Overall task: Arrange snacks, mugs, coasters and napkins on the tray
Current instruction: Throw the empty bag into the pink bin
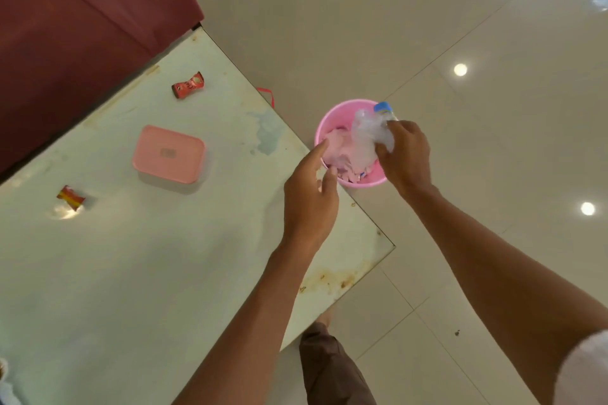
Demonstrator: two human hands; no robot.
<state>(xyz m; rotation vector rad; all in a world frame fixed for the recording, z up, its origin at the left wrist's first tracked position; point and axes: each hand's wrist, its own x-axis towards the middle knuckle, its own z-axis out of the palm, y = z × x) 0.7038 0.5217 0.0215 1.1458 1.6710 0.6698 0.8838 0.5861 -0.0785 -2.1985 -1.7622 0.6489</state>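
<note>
My right hand (pixel 406 156) grips a crumpled clear plastic bottle with a blue cap (pixel 370 130) over a pink bin (pixel 348 183) that stands on the floor beside the table corner. Pink paper scraps (pixel 339 149) lie inside the bin. My left hand (pixel 311 199) hovers at the bin's near rim, fingers apart, holding nothing. On the glass table (pixel 131 256) lie a red snack wrapper (pixel 187 85) at the back, a pink lidded box (pixel 169 154) in the middle, and a red and yellow snack wrapper (pixel 70 197) at the left. No tray is in view.
A dark red sofa (pixel 72 10) stands behind the table. Glossy pale floor tiles (pixel 460 26) spread to the right. The table's near corner (pixel 391 245) is stained. My leg (pixel 332 368) is below the table edge.
</note>
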